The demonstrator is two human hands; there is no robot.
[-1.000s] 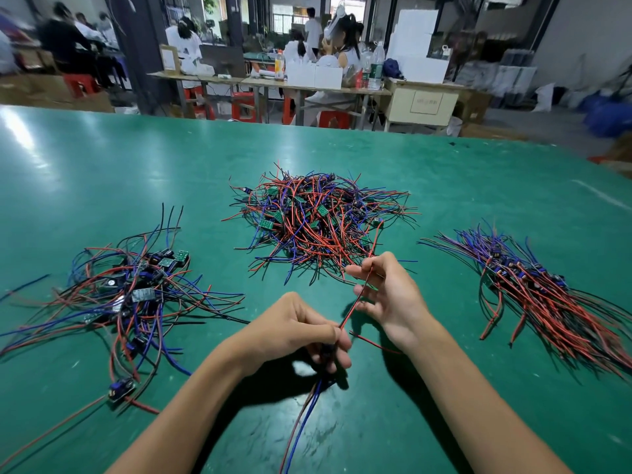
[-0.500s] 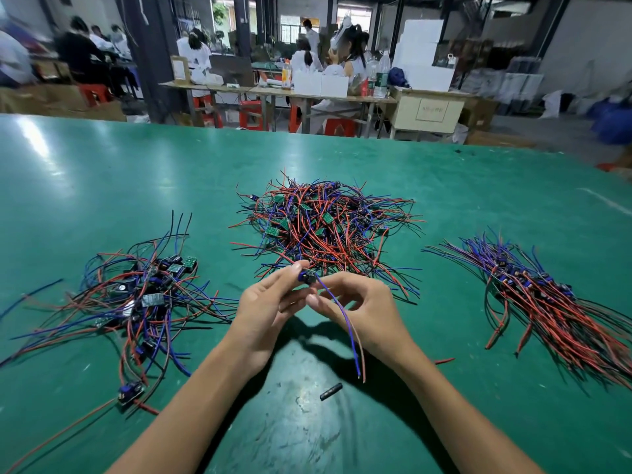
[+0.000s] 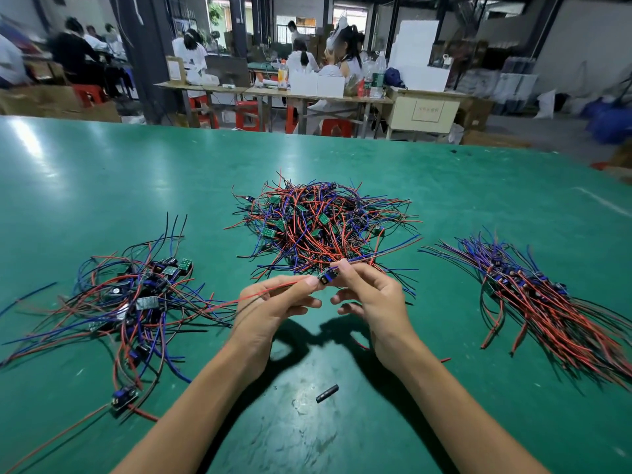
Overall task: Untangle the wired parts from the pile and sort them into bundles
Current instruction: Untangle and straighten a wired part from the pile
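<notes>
Where the green table mat lies nearest, short black tube piece alone, between the forearms. Just beyond: left hand and right hand, fingertips of each pinched on one small blue-and-black wired part, red and blue leads trailing off both sides. Loose tangle left; aligned red-and-blue bundle right, far end cut off. Behind: main unsorted pile. Part's detail too small to read.

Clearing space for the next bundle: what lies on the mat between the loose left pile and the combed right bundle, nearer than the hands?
In the head view, between the loose left pile and the combed right bundle, only a small black tube lies on the green mat, under both forearms.
</notes>
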